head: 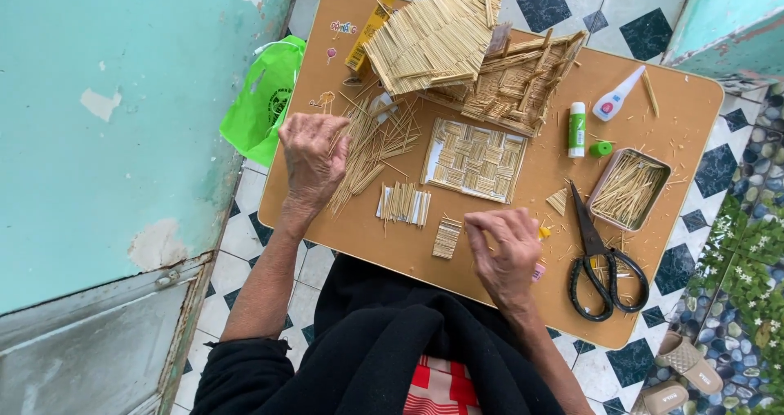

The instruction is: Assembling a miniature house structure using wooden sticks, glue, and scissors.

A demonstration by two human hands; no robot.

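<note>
Brown worktop (408, 256) on a tiled floor, carrying everything below.
Stick-built model house (478, 60) at far edge: light, brittle, glued joints likely weak; best lifted from beneath, not by the roof.
Woven stick panel (474, 160) at centre: flat, stiff, thin; judged safest held by opposite edges.
Loose pile of thin sticks (371, 149) left of panel: featherweight, springy, apt to scatter and snap; pinch mid-length, few at a time.
Left hand (313, 155) resting on pile, fingers curled over sticks, not clearly clamping any.
Right hand (506, 252) near front edge, fingertips pinched together; held item too small to identify.
Small glued stick bundle (446, 238) just beside right hand.
Black scissors (606, 268), tray of sticks (629, 188), glue stick (576, 127) at right.
</note>
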